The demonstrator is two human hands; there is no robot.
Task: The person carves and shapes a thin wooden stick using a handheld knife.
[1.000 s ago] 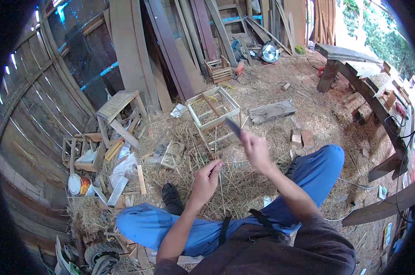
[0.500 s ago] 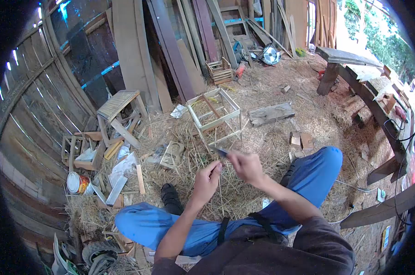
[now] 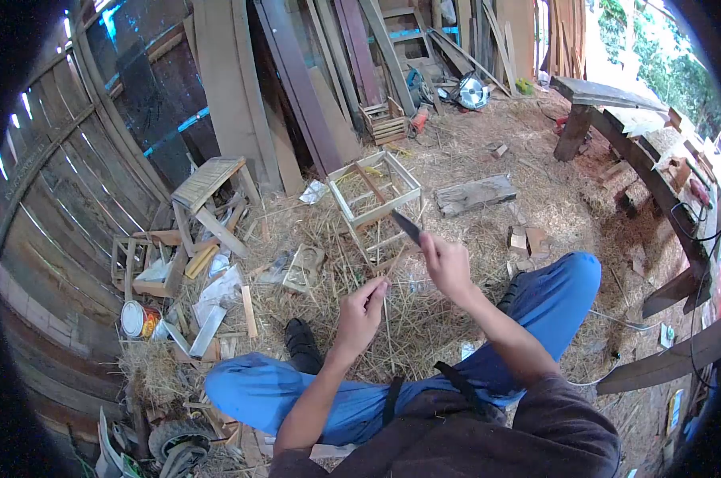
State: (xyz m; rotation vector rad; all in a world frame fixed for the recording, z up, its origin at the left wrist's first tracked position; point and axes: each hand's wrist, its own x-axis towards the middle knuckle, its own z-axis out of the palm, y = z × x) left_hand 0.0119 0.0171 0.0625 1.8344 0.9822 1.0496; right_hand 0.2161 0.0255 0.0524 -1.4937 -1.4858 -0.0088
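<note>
My left hand (image 3: 359, 312) is closed, pinching a thin wooden stick (image 3: 395, 262) whose upper end points up and to the right. My right hand (image 3: 448, 267) is wrapped around the handle of a knife (image 3: 406, 226). Its dark blade points up and left, apart from the stick. Just beyond the blade tip stands a small open wooden frame (image 3: 386, 209), with a brown strip lying across its top. My fingers hide the knife's handle and the lower end of the stick.
Straw and shavings cover the floor around my legs. A small wooden stool (image 3: 209, 185), a paint can (image 3: 139, 319) and scrap wood lie left. A weathered plank (image 3: 476, 196) rests beyond my right knee, and a long bench (image 3: 647, 163) runs along the right.
My right hand has moved slightly right and up and away from my left hand, swinging the knife blade upward. More of the stick shows now. My left hand has barely moved.
</note>
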